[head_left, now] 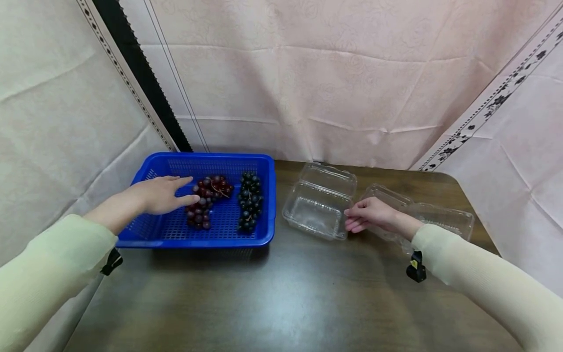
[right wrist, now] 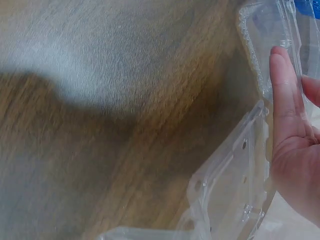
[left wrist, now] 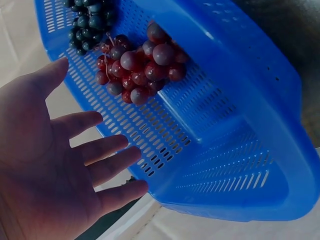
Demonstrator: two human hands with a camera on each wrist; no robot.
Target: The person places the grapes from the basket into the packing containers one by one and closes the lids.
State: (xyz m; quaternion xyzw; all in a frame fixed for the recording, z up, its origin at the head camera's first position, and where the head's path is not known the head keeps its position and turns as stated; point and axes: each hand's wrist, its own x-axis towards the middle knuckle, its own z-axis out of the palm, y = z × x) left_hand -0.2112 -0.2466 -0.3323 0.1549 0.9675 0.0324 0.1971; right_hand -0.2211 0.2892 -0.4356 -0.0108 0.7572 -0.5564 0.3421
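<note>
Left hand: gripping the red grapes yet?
No. The left hand is open with fingers spread above the blue basket, clear of the red grapes.

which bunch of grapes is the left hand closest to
The red bunch, the left one in the blue basket. The left hand reaches its edge; the dark bunch lies farther right.
</note>
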